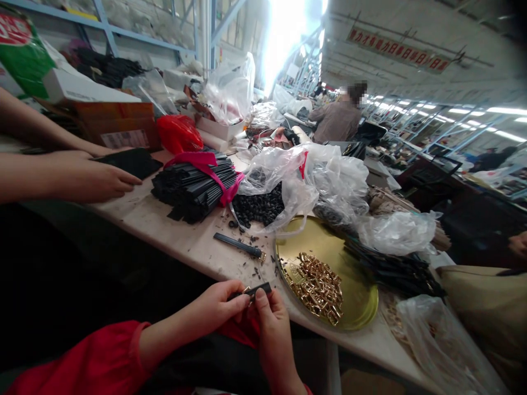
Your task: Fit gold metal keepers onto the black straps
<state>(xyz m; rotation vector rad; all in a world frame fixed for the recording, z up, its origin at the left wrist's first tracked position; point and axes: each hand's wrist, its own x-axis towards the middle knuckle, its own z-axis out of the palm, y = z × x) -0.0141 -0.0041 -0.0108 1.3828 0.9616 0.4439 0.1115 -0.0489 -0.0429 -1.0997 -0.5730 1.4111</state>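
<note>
Close to the table's front edge, my left hand (pixel 216 308) and my right hand (pixel 275 325) pinch a short black strap (pixel 260 289) between them. A bit of gold metal, apparently a buckle, shows by my left fingertips, partly hidden. Beyond my hands a black strap with a gold buckle (pixel 241 246) lies on the table. To the right, a round gold tray (pixel 358 299) holds a heap of gold buckles (pixel 317 285). A bundle of black straps (pixel 193 184), tied with a pink band, lies farther back beside a clear bag of small black parts (pixel 261 206).
At the left, a co-worker's hands (pixel 88 173) hold a flat black piece (pixel 129 162). Behind are a cardboard box (pixel 117 120), a red bag (pixel 179 133) and plastic bags (pixel 337 175). Black strips (pixel 395 269) lie right of the tray. Another person (pixel 337 118) is farther back.
</note>
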